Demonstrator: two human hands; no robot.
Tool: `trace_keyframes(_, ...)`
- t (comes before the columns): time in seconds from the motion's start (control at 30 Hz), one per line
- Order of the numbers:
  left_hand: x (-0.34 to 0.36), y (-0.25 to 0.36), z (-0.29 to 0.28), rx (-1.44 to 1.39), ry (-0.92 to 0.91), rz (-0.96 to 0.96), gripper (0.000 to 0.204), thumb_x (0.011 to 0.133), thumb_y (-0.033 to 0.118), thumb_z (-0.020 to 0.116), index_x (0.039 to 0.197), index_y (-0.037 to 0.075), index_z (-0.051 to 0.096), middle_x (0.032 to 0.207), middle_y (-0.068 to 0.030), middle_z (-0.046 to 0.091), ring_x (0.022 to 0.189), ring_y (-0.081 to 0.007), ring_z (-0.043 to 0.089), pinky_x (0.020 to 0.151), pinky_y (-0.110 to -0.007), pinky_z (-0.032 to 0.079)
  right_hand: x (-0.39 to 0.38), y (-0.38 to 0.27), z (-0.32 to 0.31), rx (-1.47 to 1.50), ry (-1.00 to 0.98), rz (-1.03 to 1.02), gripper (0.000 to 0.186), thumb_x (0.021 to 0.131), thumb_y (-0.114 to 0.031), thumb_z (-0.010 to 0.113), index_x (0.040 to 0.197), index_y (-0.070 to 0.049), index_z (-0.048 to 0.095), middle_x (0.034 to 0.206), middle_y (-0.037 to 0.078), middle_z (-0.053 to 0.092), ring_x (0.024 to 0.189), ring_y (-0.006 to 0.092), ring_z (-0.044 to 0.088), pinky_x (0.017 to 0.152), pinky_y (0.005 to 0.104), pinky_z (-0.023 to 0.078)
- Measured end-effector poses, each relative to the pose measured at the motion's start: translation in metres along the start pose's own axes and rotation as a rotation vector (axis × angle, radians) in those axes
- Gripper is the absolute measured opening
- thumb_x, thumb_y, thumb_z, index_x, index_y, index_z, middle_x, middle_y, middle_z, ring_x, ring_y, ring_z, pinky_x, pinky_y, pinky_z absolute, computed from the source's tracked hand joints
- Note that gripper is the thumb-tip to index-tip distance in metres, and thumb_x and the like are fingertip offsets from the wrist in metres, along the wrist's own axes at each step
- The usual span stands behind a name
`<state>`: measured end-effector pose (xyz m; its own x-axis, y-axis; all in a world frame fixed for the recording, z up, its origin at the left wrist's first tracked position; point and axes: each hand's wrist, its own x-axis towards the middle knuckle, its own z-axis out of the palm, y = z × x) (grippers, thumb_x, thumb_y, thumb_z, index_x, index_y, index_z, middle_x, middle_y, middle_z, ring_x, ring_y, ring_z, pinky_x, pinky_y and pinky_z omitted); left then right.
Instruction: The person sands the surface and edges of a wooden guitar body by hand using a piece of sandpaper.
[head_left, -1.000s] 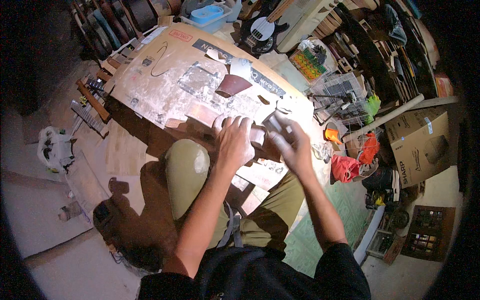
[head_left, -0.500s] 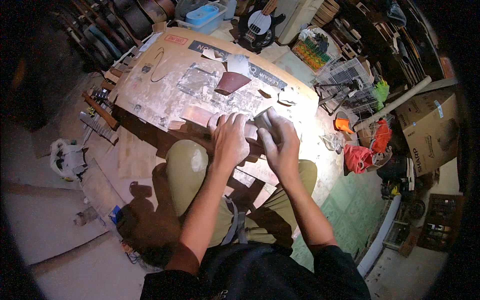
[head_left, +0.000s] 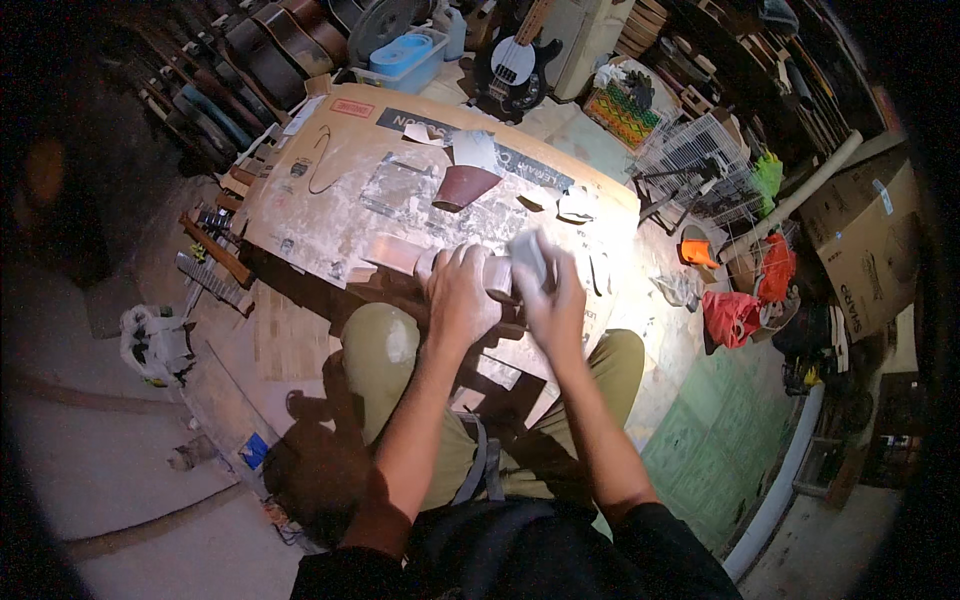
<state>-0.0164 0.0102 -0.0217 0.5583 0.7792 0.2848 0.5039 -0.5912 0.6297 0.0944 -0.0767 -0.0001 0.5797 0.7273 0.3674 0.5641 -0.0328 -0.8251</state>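
I sit on the floor with a pale wooden piece (head_left: pixel 395 252) lying across the edge of a dusty cardboard sheet (head_left: pixel 330 200) in front of my knees. My left hand (head_left: pixel 460 295) lies closed over the top of this wood and presses on it. My right hand (head_left: pixel 555 310) is right beside it, closed around a small pale block (head_left: pixel 527 255) that rests against the wood. A brown, cone-shaped piece (head_left: pixel 462 185) and some pale scraps (head_left: pixel 578 203) lie further out on the cardboard.
A bass guitar (head_left: pixel 515 65) and a blue tub (head_left: pixel 400 55) stand beyond the cardboard. A wire cage (head_left: pixel 700 160), a red bag (head_left: pixel 730 315) and a cardboard box (head_left: pixel 865 240) are at the right. A white plastic bag (head_left: pixel 155 340) lies at the left, and a green mat (head_left: pixel 720 440) by my right leg.
My right hand with the pale block has slid slightly toward my left hand. The left hand stays on the wood. The view has shifted a little.
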Motion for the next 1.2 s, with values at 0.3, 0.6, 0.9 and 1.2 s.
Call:
trace_keyframes(0.3, -0.01, -0.021, 0.009, -0.209, 0.186, 0.086, 0.039, 0.079, -0.002, 0.057, 0.118, 0.001, 0.059, 0.115, -0.0214, 0.062, 0.111, -0.0418, 0.053, 0.097, -0.05, 0.041, -0.017, -0.056, -0.032, -0.41, -0.397, -0.29, 0.065, 0.066, 0.008, 0.076, 0.128, -0.005, 0.062, 0.122, 0.021, 0.063, 0.11, 0.038, 0.06, 0.099, 0.0426, 0.047)
trace_keyframes(0.6, -0.02, -0.022, 0.01, -0.144, 0.195, 0.117, 0.044, 0.079, 0.004, 0.059, 0.123, 0.003, 0.058, 0.125, -0.0174, 0.062, 0.12, -0.0401, 0.052, 0.103, -0.055, 0.038, -0.007, -0.043, -0.031, -0.366, -0.376, -0.386, 0.067, 0.066, 0.007, 0.071, 0.13, -0.013, 0.061, 0.113, 0.021, 0.062, 0.105, 0.0401, 0.057, 0.091, 0.0474, 0.045)
trace_keyframes(0.9, -0.005, -0.013, 0.016, 0.014, 0.072, -0.009, 0.026, 0.084, 0.017, 0.06, 0.109, 0.008, 0.062, 0.107, -0.0119, 0.064, 0.106, -0.0338, 0.057, 0.102, -0.049, 0.033, 0.019, -0.044, -0.029, -0.542, -0.383, -0.222, 0.055, 0.078, -0.001, 0.067, 0.132, -0.012, 0.061, 0.116, 0.021, 0.061, 0.101, 0.0392, 0.055, 0.089, 0.0457, 0.047)
trace_keyframes(1.2, -0.003, -0.005, 0.018, -0.046, 0.059, -0.027, 0.025, 0.082, 0.009, 0.061, 0.107, 0.007, 0.062, 0.107, -0.0119, 0.065, 0.107, -0.0327, 0.058, 0.105, -0.049, 0.033, 0.046, -0.015, -0.029, -0.305, -0.295, -0.177, 0.043, 0.085, -0.006, 0.072, 0.127, -0.004, 0.063, 0.121, 0.02, 0.066, 0.106, 0.0357, 0.064, 0.095, 0.0414, 0.049)
